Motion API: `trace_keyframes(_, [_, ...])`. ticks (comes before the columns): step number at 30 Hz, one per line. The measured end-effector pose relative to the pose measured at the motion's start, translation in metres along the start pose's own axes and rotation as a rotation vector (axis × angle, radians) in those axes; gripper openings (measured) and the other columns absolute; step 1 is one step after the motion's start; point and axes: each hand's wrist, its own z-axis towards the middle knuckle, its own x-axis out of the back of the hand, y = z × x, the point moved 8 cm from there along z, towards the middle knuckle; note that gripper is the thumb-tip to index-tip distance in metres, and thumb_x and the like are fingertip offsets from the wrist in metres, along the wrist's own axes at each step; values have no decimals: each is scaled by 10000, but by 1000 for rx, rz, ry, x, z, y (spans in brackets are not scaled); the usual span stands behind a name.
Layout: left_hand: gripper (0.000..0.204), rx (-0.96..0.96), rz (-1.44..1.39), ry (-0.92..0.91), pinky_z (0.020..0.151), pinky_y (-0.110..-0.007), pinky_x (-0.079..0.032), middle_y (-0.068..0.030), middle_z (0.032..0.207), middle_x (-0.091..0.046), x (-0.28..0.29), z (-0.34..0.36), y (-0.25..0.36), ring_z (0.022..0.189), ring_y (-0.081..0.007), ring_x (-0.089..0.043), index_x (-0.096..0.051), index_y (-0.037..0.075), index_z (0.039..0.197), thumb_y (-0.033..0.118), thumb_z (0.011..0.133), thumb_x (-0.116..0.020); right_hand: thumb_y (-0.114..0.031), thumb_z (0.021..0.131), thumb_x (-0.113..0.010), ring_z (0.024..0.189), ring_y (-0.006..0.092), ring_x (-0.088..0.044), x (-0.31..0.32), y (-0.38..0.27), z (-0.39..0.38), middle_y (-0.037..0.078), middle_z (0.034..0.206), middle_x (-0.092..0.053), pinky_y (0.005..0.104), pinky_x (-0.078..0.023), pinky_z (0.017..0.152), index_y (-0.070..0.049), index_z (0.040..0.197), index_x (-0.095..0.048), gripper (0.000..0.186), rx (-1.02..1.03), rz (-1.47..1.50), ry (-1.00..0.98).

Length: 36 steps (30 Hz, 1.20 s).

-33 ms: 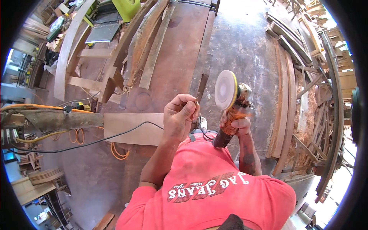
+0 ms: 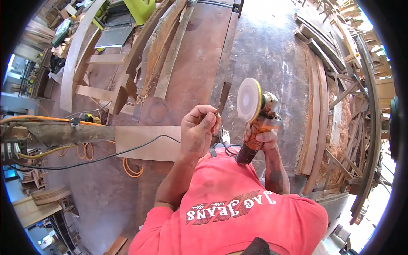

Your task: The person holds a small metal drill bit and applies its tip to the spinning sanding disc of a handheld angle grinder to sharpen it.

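Observation:
My right hand (image 2: pixel 265 137) is wrapped round the orange body of an angle grinder (image 2: pixel 257 140). The grinder is held upright in front of my red shirt, its dark handle end low. A round whitish sanding disc (image 2: pixel 248 100) on a yellow-edged pad faces left and away from the wood. My left hand (image 2: pixel 200 125) is raised to the left of the disc, thumb and fingertips pinched together. A small brownish bit shows at the fingertips, too small to name. Behind my left wrist lies a smooth pale board (image 2: pixel 146 142), with a black cord (image 2: pixel 110 155) crossing it.
A curved wooden frame (image 2: pixel 102 91) and rough planks (image 2: pixel 163 51) lie ahead on the left. Long boards (image 2: pixel 316 119) and stacked timber line the right. Orange cable (image 2: pixel 131 170) loops below a beam (image 2: pixel 76 132) at left. A lime-green chair (image 2: pixel 140 10) stands far ahead.

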Motion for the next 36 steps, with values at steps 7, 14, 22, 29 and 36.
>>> trace_keyframes(7, [138,-19,-22,-10,594,-234,-418,-109,874,-639,-7,-4,3,664,-145,-536,-626,7,1005,102,910,-659,-169,602,-735,765,255,-622,-3,0,1,97,817,-563,408,-535,736,33,1162,-513,635,-26,-82,-12])
trace_keyframes(14, [120,-57,85,-16,566,-230,-381,-86,789,-610,-10,-4,1,630,-110,-490,-624,0,1014,97,942,-619,-161,608,-728,769,256,-623,-2,0,-1,96,823,-561,409,-536,742,29,1175,-511,636,-23,-78,-3])
trace_keyframes(22, [110,-69,349,24,543,-204,-352,-56,818,-607,-16,-7,-4,609,-78,-463,-616,-12,1012,78,949,-605,-133,622,-729,783,261,-631,-7,-3,-5,117,849,-609,395,-532,727,6,1158,-515,594,-21,-74,2])
trace_keyframes(29, [73,-473,1071,-31,570,-208,-407,-41,777,-611,-43,-5,26,624,-94,-516,-643,-14,954,-35,903,-595,-92,622,-737,783,255,-628,-6,4,-3,116,868,-617,398,-524,714,-14,1083,-551,503,-43,-64,-7])
trace_keyframes(36, [155,-622,1220,-74,625,-256,-482,-107,790,-630,-58,-6,34,700,-163,-620,-644,-20,922,-129,817,-613,-70,607,-728,776,262,-629,-4,4,-2,120,847,-625,409,-525,718,-16,1070,-548,500,-44,-48,-3])
